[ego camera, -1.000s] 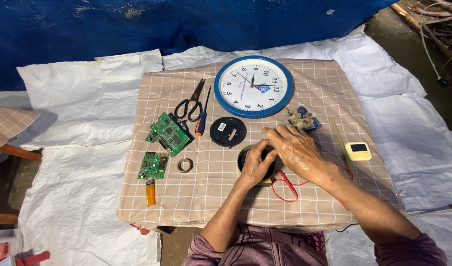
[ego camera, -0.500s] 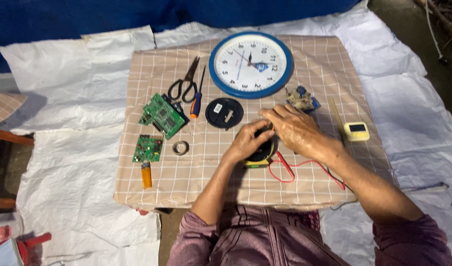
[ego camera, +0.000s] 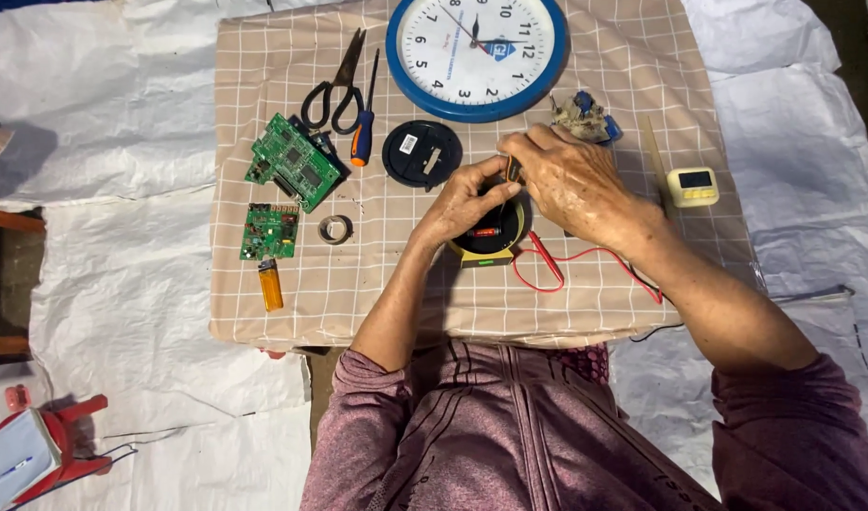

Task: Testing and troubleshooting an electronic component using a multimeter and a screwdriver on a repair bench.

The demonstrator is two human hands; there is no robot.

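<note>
Yellow-edged round meter (ego camera: 488,238) sits under both our hands on the checked worktop (ego camera: 623,95).
Our left hand (ego camera: 462,201) presses down on it; our right hand (ego camera: 576,180) pinches a thin dark probe (ego camera: 513,170), pointing down at it.

— What are the hands hiding?
— The left hand (ego camera: 462,203) and right hand (ego camera: 576,180) are covering most of the meter (ego camera: 490,244); its dial isn't showing.
— And at twelve o'clock?
— The frame's top edge is cutting off the clock (ego camera: 476,52).
</note>
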